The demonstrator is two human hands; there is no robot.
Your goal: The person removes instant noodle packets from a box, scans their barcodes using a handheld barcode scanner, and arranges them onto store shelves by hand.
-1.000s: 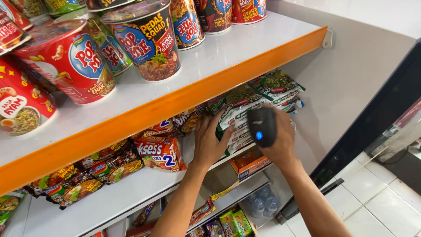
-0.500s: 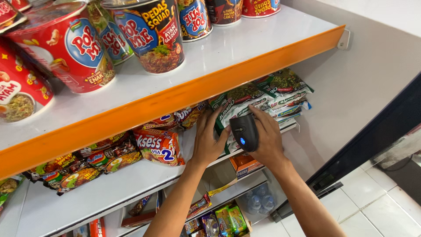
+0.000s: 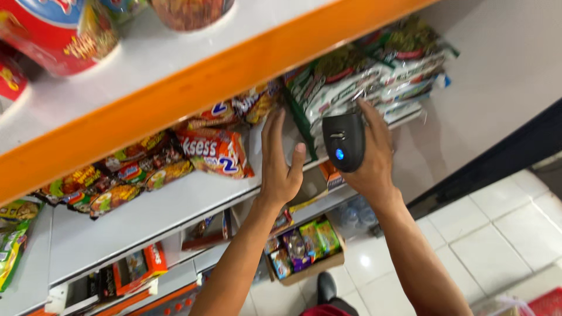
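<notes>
**Handheld scanner at the noodle shelf: left hand lifting away from the packets**

The right hand [image 3: 374, 161] is gripping a black handheld scanner [image 3: 343, 141], its fingers closed round the body, with one finger stretching up past the top edge. The scanner is showing a small blue light on its lower face and is sitting just in front of the stack of green-and-white noodle packets [image 3: 363, 82] at the right end of the middle shelf [image 3: 175, 205]. The left hand [image 3: 280, 158] is hovering open beside it, fingers spread and pointing upward, holding nothing; half a second earlier the same hand was pressing against the packets, and it is now standing slightly apart from them, near an orange snack packet [image 3: 213, 151]. The scanner is staying in much the same place relative to the green stack as before.

The view is sitting closer and lower than in the earlier frames: the orange-edged upper shelf [image 3: 222, 76] is now filling the top of the picture, and the red cup-noodle tubs [image 3: 58, 35] on it are being cut off by the frame edge. Below, a cardboard box of small sweets [image 3: 301, 248] is resting near the white tiled floor [image 3: 503, 228].
</notes>
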